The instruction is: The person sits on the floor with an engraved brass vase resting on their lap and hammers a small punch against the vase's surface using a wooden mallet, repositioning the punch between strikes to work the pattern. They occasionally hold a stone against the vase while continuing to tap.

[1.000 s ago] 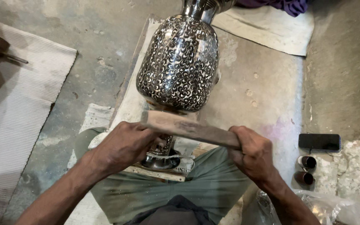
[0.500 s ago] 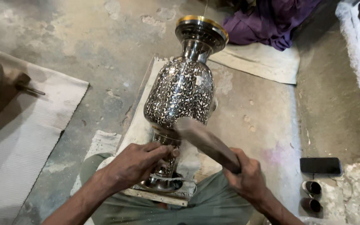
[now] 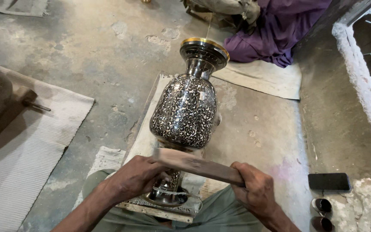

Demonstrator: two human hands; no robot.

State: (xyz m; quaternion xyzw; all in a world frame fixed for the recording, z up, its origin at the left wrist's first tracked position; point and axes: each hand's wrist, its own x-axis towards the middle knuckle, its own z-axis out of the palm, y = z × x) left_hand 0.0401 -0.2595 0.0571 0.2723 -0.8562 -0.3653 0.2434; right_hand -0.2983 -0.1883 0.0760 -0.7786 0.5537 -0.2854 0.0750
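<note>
A tall patterned metal vase (image 3: pixel 184 116) lay tilted on a cloth on the concrete floor (image 3: pixel 108 64). A wooden stick (image 3: pixel 198 165) pressed across its lower body, the left hand (image 3: pixel 136 178) and right hand (image 3: pixel 256 191) each closed around an end.

Rough grey concrete floor (image 3: pixel 86 51), cracked and patched, daylight from above. Pale ribbed mat (image 3: pixel 22 163) on the left, another pale mat (image 3: pixel 267 79) further back. Purple cloth (image 3: pixel 280 25) heaped at top. Whitewashed low wall (image 3: pixel 357 86) along the right edge. Black phone (image 3: pixel 329 181) and two small dark cups (image 3: pixel 322 215) lower right.
</note>
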